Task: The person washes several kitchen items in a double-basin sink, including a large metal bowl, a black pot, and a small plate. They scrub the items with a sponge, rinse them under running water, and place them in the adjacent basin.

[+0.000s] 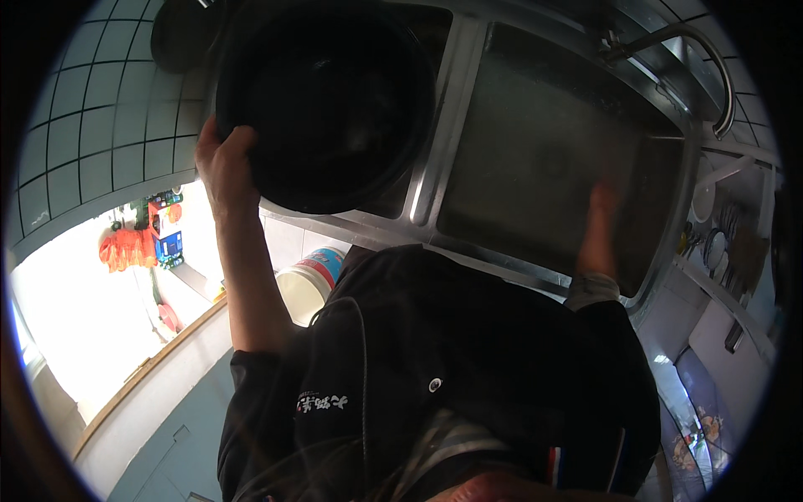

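Note:
My left hand (227, 157) grips the near left rim of a large round black basin (332, 106), thumb over its edge. The basin is tilted above the left bowl of a stainless steel double sink (426, 125) and hides most of that bowl. The right sink bowl holds murky water (533, 144). My right hand (604, 191) reaches down into this water near the right side; its fingers are blurred below the surface, and whether they hold anything cannot be seen.
A curved metal faucet (721, 69) stands at the back right. A white plastic bucket (304, 292) is below the sink's front left. On the right is a rack with utensils (721, 245). A tiled wall (106, 113) and bright opening lie left.

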Motion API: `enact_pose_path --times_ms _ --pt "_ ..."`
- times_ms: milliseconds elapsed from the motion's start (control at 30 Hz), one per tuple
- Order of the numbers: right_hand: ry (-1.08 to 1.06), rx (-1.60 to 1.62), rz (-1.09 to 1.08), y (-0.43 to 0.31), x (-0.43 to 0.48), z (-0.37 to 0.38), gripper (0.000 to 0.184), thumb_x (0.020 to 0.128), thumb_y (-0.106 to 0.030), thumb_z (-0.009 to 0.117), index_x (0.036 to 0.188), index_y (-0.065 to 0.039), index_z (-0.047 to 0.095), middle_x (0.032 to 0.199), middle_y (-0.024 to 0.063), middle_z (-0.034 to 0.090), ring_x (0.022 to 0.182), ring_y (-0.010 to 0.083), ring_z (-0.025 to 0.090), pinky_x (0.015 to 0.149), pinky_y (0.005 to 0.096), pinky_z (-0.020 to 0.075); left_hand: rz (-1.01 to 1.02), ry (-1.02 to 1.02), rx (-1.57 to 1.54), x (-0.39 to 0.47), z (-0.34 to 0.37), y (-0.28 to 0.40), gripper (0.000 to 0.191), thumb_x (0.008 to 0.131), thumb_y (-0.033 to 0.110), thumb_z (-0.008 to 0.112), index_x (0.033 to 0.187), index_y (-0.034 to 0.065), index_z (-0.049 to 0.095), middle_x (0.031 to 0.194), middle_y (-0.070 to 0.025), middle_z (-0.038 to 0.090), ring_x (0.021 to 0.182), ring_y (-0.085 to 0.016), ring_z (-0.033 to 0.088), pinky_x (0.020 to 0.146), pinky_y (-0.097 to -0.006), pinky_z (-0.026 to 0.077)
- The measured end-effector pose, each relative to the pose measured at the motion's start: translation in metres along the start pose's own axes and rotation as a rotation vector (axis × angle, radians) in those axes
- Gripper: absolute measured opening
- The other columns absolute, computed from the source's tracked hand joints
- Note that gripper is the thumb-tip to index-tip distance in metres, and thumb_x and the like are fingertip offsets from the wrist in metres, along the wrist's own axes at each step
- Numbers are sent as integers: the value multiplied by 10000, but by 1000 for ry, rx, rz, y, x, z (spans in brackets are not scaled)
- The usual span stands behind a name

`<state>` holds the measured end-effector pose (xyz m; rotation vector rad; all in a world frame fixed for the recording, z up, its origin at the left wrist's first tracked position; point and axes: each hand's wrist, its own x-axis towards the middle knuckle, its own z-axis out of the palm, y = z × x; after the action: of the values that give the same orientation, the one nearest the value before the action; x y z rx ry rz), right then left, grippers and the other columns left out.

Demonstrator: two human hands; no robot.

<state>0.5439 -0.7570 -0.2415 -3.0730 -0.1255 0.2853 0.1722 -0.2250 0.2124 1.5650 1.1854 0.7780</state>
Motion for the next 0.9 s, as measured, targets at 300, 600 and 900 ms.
enact_pose_path --times_ms 300,600,900 --pt "-1324 1952 -133 -278 -142 -195 299 1003 -207 547 1154 28 652 1095 168 691 983 283 680 903 408 555 44 38 19 -1 13 -3 275 716 26 575 979 -36 628 771 -57 602 681 -160 567 621 -262 465" --pt "11 657 -1419 -367 -255 -261 363 792 -209 733 1129 -87 675 1151 86 644 1177 282 560 1077 455 369 -19 135 -88 -12 3 4 286 718 -14 551 993 -32 631 780 -69 598 674 -170 567 647 -287 484" --pt "222 540 -1681 -374 -248 -261 146 745 -81 653 890 -87 667 903 50 646 880 221 631 841 370 502 -96 94 -330 -20 -36 0 270 733 -21 560 995 -40 620 828 -99 629 728 -189 616 717 -275 508"
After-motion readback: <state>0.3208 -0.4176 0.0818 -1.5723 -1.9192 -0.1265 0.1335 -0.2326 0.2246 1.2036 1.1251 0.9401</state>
